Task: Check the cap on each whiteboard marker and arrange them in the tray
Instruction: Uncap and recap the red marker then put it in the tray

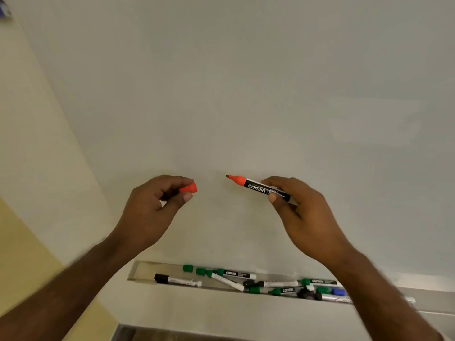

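Up against the whiteboard [246,94], the right hand [302,212] pinches an uncapped red Camlin marker [258,187], tip pointing left; the left hand [152,207] pinches its red cap [189,188], well apart. Below, green, black and blue markers [283,284] lie jumbled in the tray [140,269]

The marker [261,187] has an orange-red neck, a dark tip and a black label with white lettering; its cap [189,188] is the same orange-red. Behind them the whiteboard [246,82] is pale grey-white. Below it, the tray [140,270] is silvery, holding white-barrelled markers with green caps [187,268] (mostly), one black cap [160,278] at the tray's left end, one blue [337,292] at its right.
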`<state>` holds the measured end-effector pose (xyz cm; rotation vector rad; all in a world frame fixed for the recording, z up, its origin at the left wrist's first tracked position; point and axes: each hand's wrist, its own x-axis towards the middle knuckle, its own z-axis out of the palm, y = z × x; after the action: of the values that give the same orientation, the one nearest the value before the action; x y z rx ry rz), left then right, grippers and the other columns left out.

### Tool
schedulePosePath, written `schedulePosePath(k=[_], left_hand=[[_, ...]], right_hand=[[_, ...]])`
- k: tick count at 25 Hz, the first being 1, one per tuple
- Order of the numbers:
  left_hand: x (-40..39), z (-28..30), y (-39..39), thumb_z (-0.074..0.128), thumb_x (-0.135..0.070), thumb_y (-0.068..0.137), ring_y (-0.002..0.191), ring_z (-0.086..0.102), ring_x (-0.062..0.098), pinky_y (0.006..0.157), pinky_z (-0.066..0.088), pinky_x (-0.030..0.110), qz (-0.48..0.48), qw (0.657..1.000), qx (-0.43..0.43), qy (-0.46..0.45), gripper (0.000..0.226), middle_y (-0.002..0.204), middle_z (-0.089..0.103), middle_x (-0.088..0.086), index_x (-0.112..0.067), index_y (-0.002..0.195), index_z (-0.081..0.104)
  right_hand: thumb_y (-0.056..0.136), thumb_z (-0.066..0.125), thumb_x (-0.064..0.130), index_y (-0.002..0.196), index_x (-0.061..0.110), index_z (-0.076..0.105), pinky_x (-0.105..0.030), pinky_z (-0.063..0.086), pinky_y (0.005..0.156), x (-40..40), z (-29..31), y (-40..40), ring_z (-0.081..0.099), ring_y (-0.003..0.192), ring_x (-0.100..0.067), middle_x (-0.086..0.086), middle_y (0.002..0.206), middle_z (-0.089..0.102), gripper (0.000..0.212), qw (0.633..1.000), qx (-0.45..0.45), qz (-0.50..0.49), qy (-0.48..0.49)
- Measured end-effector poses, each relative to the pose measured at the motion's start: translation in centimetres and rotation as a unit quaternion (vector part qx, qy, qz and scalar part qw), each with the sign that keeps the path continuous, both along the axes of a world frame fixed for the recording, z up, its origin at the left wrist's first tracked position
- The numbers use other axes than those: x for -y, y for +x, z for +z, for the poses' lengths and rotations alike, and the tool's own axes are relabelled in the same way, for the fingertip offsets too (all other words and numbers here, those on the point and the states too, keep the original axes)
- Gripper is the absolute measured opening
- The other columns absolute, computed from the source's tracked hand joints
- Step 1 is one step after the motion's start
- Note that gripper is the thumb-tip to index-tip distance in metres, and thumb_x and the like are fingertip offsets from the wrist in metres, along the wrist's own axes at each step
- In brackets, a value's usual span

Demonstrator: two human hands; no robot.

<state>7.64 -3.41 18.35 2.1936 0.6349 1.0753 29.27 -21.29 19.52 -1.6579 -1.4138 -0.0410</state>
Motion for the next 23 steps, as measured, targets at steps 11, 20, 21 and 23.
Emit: schedulePosePath(k=[11, 20, 21, 23], left_hand=[[4.7, 6.7, 3.2, 0.056, -0.031, 0.084, 0.088, 0.062, 0.010, 0.073, 0.044, 0.008, -0.077, 0.993, -0.011, 0.088, 0.021, 0.094, 0.067, -0.016, -0.031, 0.099, 0.070], [7.3, 7.0, 4.3, 0.062, -0.026, 0.088, 0.075, 0.064, 0.012, 0.065, 0.046, 0.016, -0.087, 0.989, -0.027, 0.119, 0.015, 0.076, 0.070, -0.010, -0.035, 0.098, 0.069], [7.5, 7.1, 4.3, 0.060, -0.025, 0.086, 0.073, 0.064, 0.013, 0.064, 0.047, 0.019, -0.083, 0.988, -0.023, 0.124, 0.017, 0.073, 0.070, -0.008, -0.034, 0.097, 0.070], [7.9, 7.2, 4.5, 0.059, -0.021, 0.084, 0.071, 0.063, 0.011, 0.063, 0.047, 0.020, -0.077, 0.987, -0.012, 0.142, 0.020, 0.070, 0.068, -0.010, -0.031, 0.096, 0.071]], right_hand=[[0.094, 0.053, 0.020, 0.115, 0.028, 0.066, -0.013, 0.035, 0.063, 4.5, 5.6, 1.0, 0.053, 0.075, -0.013, 0.013, 0.075, 0.055, 0.025, 0.998, 0.040, 0.043, 0.000], [0.095, 0.050, 0.024, 0.112, 0.026, 0.066, -0.015, 0.033, 0.064, 5.1, 5.9, 1.2, 0.050, 0.075, -0.010, 0.016, 0.073, 0.051, 0.023, 0.995, 0.075, 0.061, -0.019], [0.096, 0.050, 0.024, 0.111, 0.026, 0.066, -0.016, 0.034, 0.064, 5.1, 6.0, 1.2, 0.050, 0.074, -0.011, 0.015, 0.072, 0.051, 0.023, 0.995, 0.077, 0.063, -0.018], [0.096, 0.049, 0.022, 0.110, 0.026, 0.066, -0.017, 0.033, 0.062, 5.0, 6.1, 1.1, 0.049, 0.071, -0.011, 0.014, 0.070, 0.049, 0.022, 0.994, 0.086, 0.065, -0.014]])
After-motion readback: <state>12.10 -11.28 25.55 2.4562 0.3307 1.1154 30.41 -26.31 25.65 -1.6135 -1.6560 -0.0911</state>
